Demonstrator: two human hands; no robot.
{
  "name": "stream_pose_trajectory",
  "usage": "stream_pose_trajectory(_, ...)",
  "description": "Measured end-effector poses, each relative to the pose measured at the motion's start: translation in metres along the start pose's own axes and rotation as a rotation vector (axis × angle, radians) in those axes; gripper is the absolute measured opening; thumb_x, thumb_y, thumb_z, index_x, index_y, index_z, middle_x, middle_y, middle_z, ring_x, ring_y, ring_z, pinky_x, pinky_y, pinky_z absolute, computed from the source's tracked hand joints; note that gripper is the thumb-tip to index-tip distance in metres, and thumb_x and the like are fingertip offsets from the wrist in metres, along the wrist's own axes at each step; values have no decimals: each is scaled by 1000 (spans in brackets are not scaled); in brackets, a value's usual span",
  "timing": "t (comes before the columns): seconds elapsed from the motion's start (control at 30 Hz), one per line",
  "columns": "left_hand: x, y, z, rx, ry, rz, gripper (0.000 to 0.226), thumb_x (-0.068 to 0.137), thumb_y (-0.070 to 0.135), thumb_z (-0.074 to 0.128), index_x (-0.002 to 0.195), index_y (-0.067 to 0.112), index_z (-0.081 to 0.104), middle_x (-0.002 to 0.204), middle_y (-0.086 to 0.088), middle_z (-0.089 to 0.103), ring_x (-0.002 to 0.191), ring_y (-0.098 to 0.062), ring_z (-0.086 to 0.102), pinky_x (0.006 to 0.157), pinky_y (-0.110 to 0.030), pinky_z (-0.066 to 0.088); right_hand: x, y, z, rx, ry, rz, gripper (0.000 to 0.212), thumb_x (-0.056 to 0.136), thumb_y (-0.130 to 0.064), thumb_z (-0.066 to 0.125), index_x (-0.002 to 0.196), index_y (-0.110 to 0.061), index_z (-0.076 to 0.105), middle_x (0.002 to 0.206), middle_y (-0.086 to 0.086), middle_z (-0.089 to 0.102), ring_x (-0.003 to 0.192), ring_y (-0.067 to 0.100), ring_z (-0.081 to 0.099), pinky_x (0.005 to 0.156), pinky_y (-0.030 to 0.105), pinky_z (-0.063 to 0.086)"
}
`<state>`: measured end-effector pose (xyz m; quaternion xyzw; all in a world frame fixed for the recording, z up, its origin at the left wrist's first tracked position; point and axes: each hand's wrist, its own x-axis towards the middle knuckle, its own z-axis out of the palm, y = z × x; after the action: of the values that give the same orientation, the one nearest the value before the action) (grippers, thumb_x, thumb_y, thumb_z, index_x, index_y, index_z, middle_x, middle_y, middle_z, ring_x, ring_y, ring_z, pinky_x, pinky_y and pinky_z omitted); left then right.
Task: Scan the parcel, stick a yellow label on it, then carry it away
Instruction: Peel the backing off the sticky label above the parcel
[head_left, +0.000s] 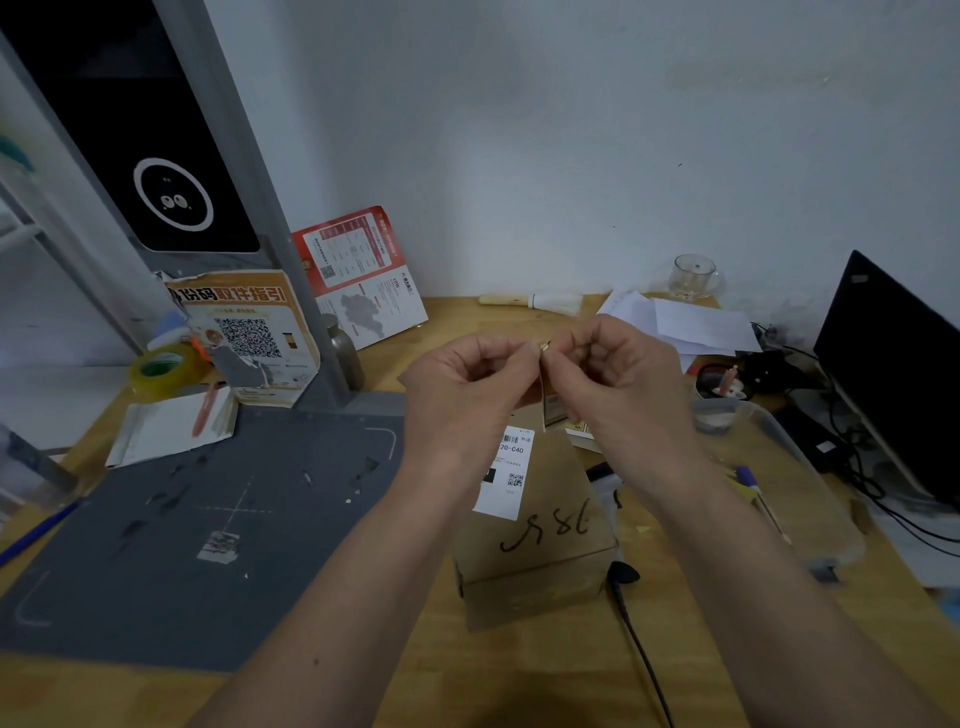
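- I see the brown cardboard parcel (535, 551) resting on the wooden desk (415, 675), just right of the dark grey scanning mat (197, 519) and near the middle of the scene.
- Its top face carries a white shipping label (506, 470) with a barcode, the print "20-C40" and a small QR code; nearer to me, "786" or something like it is scrawled in black marker, though I read it upside down and cannot be sure.
- The box looks plain and a little scuffed, with its near side face in shadow.
- My left hand (467, 384) and right hand (618, 374) are raised together above the far end of the parcel, not touching it.
- The fingertips of both hands are pinched narrow on a small yellowish label strip (548, 395) that hangs down between them; its upper corner sits right at the pinch.
- A black cable (639, 649) trails along the desk just right of the parcel.
- A roll of clear yellowish tape (163, 371) sits at the far left.
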<state>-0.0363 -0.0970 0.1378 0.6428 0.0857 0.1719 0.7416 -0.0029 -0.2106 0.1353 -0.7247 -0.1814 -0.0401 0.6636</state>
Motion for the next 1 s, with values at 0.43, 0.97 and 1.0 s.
stream_pose_trajectory(0.43, -4, 3, 4, 42, 86, 59, 13, 82, 4, 68, 74, 13, 74, 67, -1, 73, 65, -11, 70, 62, -15, 55, 0, -4, 6, 101, 46, 65, 6, 85, -4, 61, 80, -2, 65, 60, 3, 60, 52, 8, 56, 52, 19, 50)
stream_pose_trajectory(0.97, -1, -2, 1, -104, 55, -37, 9, 85, 7, 68, 78, 7, 74, 72, -6, 74, 72, -19, 72, 70, -27, 59, -1, -3, 6, 20, 46, -26, 11, 84, -3, 63, 75, -10, 66, 62, -3, 60, 52, 6, 52, 53, 21, 49)
stream_pose_trajectory(1.0, -1, -3, 1, -99, 60, -38, 10, 85, 7, 67, 78, 5, 74, 70, -5, 74, 71, -18, 72, 71, -27, 59, -1, -2, 6, 27, 47, -22, 11, 84, -3, 63, 75, -10, 66, 63, -1, 61, 54, 8, 53, 54, 23, 49)
